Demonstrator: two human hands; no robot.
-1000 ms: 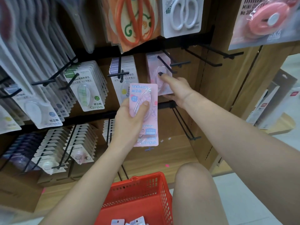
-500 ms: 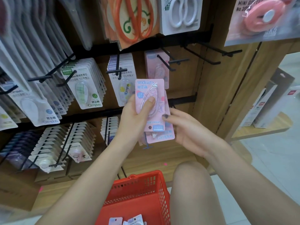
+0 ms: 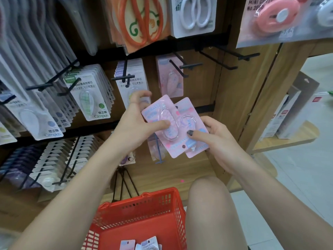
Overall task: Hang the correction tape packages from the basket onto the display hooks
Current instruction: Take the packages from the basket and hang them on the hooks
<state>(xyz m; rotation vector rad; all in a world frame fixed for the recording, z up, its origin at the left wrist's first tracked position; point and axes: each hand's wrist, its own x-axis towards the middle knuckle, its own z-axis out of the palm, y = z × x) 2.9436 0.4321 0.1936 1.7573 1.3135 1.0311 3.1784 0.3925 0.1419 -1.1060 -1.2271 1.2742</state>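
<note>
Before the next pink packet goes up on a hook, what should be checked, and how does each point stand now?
1. Left hand holds front pink packet: ok.
2. Right hand holds second pink packet: ok.
3. Packets separated: not ok, they overlap.
4. Hook with matching pink packets has free length: ok.
5. Hanging hole facing the hook: cannot tell.
6. More stock in red basket: ok.

1. Two pink card correction tape packages [image 3: 168, 127], pale blue labels, clear blisters.
2. Red perforated plastic basket [image 3: 144, 210], near.
3. Black metal display hooks [image 3: 182, 66].
4. White card package with green plaid tape dispenser [image 3: 88, 92], left.
5. Orange scissors [image 3: 142, 20]; white scissors [image 3: 196, 13], far.
</note>
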